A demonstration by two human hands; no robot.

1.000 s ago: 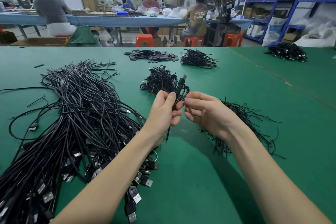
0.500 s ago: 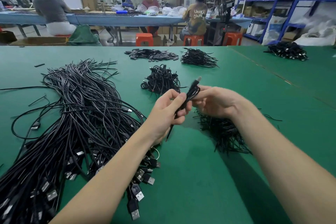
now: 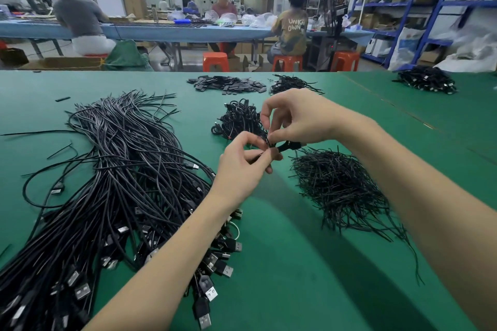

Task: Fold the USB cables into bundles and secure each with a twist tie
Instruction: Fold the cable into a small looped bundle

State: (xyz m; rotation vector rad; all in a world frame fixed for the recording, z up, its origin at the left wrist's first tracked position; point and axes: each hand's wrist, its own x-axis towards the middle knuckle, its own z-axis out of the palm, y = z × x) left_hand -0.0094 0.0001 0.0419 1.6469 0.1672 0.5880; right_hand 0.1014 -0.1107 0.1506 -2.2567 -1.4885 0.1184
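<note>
Head view of a cable-bundling station on a green bench (image 3: 309,263). Both hands meet above the bench centre around one folded cable bundle (image 3: 289,146), a short black loop held clear of the surface. The left hand (image 3: 242,166) has its fingers curled, thumb and forefinger pinching the bundle at its near end; the right hand (image 3: 298,118) arches over from above, its thumb and forefinger tips pressed together on the thin black twist tie (image 3: 268,142) at the bundle's middle, the remaining fingers loosely bent. How far the tie is wound round the bundle cannot be told, since the fingers cover it. To the left lies the large heap of loose USB cables (image 3: 113,183), their wires fanning toward the far side and their USB plugs (image 3: 215,271) gathered at the near edge, beneath the left forearm. To the right, just beside the hands, lies a heap of loose twist ties (image 3: 341,191), thin black strands spreading toward the near right. Directly behind the hands sits a small pile of finished bundles (image 3: 238,121). Farther back lie a flat pile of small dark pieces (image 3: 226,83), whose nature is too small to tell, and another dark cable pile (image 3: 291,83) just beside it; a further pile (image 3: 427,79) rests at the far right. Beyond the bench, persons sit on orange stools (image 3: 215,60) at a blue-topped table (image 3: 174,31), and blue shelving (image 3: 430,2) stands at the right.
</note>
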